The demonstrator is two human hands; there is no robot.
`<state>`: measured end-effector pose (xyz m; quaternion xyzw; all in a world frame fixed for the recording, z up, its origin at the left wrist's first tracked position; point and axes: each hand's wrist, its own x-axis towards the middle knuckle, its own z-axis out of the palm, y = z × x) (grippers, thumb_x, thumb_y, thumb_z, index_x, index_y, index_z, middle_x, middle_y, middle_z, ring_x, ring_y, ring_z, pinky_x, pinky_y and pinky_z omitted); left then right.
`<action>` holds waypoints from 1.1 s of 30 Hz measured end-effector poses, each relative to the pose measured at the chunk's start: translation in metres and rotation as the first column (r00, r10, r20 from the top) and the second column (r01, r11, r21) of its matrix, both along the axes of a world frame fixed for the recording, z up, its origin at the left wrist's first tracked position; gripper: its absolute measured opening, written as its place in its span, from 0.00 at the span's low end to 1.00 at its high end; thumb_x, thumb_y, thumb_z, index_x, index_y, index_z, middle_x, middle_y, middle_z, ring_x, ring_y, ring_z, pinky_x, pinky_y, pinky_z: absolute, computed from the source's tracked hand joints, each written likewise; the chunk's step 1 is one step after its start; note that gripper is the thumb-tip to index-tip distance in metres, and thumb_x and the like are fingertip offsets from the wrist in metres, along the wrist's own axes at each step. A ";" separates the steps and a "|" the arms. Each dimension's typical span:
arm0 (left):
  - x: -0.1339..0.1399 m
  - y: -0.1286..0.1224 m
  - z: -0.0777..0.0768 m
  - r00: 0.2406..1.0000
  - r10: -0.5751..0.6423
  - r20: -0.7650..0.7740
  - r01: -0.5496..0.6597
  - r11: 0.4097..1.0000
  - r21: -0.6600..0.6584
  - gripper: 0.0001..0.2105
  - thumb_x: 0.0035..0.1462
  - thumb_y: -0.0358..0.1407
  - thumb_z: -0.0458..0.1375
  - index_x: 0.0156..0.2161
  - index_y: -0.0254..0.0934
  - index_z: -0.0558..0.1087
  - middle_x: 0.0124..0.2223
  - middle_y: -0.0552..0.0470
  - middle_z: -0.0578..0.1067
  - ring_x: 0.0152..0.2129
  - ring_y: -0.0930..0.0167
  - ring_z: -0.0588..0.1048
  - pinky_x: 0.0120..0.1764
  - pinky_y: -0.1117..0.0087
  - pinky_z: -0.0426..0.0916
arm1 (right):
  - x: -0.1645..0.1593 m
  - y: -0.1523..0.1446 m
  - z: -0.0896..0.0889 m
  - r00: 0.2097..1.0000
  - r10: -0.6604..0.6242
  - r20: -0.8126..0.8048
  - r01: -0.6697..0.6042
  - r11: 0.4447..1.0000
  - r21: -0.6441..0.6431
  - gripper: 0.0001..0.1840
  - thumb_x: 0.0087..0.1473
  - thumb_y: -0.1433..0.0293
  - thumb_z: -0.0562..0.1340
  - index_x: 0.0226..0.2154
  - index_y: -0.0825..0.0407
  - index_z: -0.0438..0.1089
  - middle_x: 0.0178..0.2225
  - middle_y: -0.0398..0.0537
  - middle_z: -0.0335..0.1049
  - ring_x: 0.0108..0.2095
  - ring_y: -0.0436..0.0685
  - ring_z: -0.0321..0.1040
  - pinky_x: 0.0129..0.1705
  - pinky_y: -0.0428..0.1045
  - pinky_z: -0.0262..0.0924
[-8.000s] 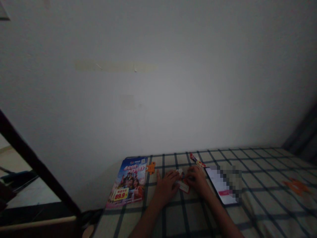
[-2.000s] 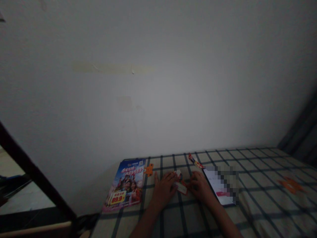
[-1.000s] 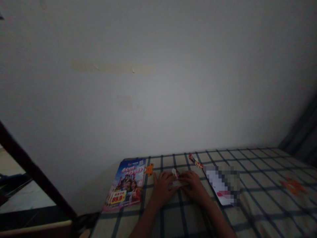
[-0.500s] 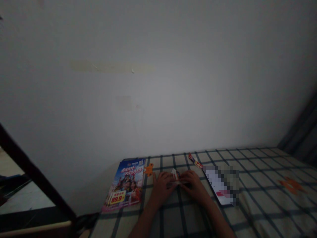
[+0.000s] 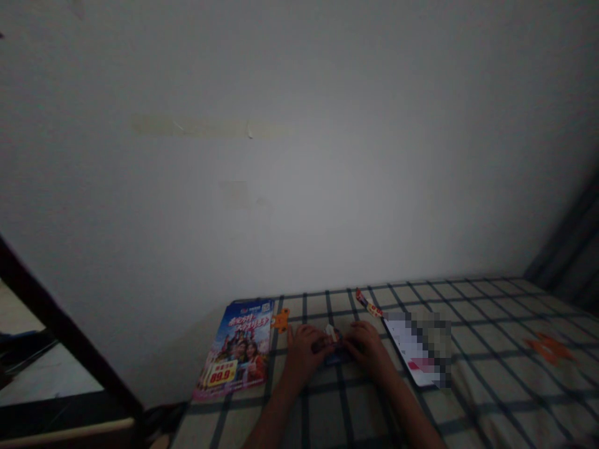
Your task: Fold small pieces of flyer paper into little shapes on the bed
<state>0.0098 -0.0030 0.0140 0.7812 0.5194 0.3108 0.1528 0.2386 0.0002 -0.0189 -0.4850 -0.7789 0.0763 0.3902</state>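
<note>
Between my two hands is a small folded piece of printed paper [image 5: 337, 357], with dark blue showing on its near side and a white tip standing up at its far side. My left hand [image 5: 304, 348] is closed on its left end, fingers bent over it. On the right end, my right hand [image 5: 367, 346] grips with thumb and fingers. Both hands rest low over the checked cloth, and they partly hide the paper. Its exact folds are too dark to make out.
A stack of blue and pink flyers [image 5: 238, 349] lies to the left. On the right is a phone or tablet [image 5: 412, 355], partly pixelated, with a narrow printed paper strip [image 5: 369, 304] at its far corner. A plain wall [image 5: 299, 156] rises behind the checked cloth [image 5: 496, 349].
The paper between my hands has turned or been folded over: its near side now shows dark blue where a pale edge showed before. Both hands have barely shifted.
</note>
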 end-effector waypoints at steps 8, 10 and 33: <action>0.002 0.002 -0.002 0.997 0.047 -0.069 -0.046 0.999 0.022 0.13 0.62 0.42 0.60 0.51 0.50 0.76 0.48 0.52 0.80 0.49 0.59 0.72 0.63 0.38 0.42 | -0.006 0.000 0.003 0.998 -0.019 0.061 0.016 0.999 0.042 0.10 0.59 0.67 0.61 0.44 0.47 0.72 0.43 0.52 0.72 0.49 0.63 0.66 0.53 0.59 0.61; 0.003 0.002 -0.004 0.995 0.048 -0.091 -0.044 0.998 0.042 0.14 0.62 0.40 0.59 0.53 0.51 0.75 0.48 0.53 0.80 0.50 0.60 0.72 0.64 0.38 0.41 | -0.007 -0.002 0.007 0.995 -0.008 0.104 0.004 0.999 0.042 0.09 0.59 0.70 0.60 0.43 0.48 0.71 0.42 0.51 0.72 0.48 0.62 0.65 0.53 0.58 0.60; 0.003 0.003 -0.011 0.984 -0.024 -0.175 0.041 0.995 0.094 0.09 0.65 0.42 0.58 0.47 0.55 0.77 0.52 0.57 0.78 0.54 0.62 0.69 0.63 0.31 0.31 | -0.012 -0.007 0.010 0.962 -0.059 0.268 0.018 0.988 0.153 0.10 0.58 0.71 0.63 0.43 0.43 0.74 0.45 0.47 0.73 0.51 0.61 0.63 0.58 0.61 0.54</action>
